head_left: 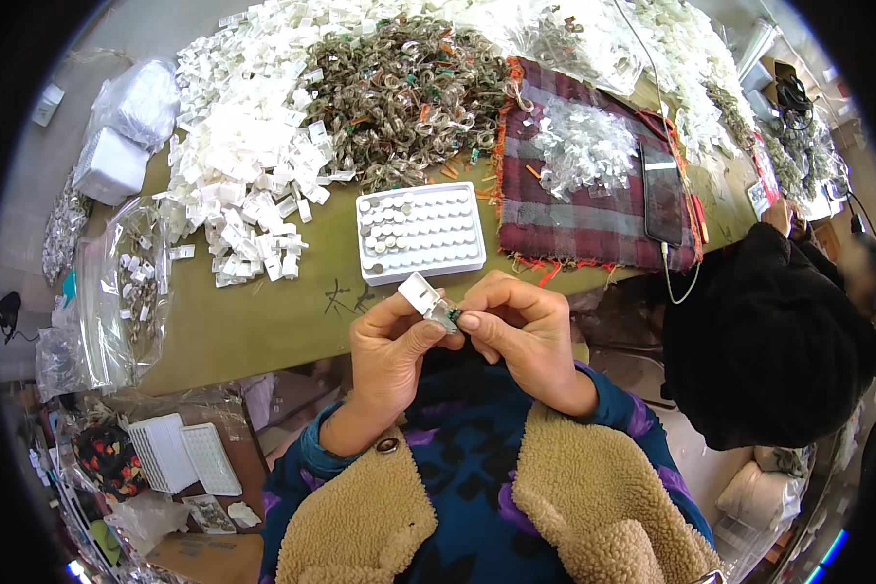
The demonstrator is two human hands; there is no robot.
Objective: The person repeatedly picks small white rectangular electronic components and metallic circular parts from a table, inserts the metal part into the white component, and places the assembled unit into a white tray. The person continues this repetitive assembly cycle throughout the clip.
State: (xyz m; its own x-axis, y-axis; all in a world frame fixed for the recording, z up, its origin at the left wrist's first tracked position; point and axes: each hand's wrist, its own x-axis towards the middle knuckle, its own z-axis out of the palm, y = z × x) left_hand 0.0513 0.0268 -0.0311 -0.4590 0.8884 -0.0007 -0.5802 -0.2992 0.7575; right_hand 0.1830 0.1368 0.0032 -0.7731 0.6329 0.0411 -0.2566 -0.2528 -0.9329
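Above the table's near edge, my left hand [389, 350] pinches a small white plastic casing [419, 292] between thumb and fingers. My right hand [526, 336] meets it, thumb and forefinger closed on a small green piece [455, 315] at the casing's lower end. A clear part shows there too, but the fingertips hide how the pieces join. Just beyond my hands lies a white tray [478, 222] with rows of round pockets. Several small round discs [389, 241] sit in its left part.
Beyond the tray, white casings [263, 146] and coiled wired parts [399, 97] are heaped. A plaid cloth [565, 238] holds clear plastic pieces [579, 146] and a phone [662, 195] on a cable. Plastic bags [117, 302] lie left. Another person [779, 331] sits close on the right.
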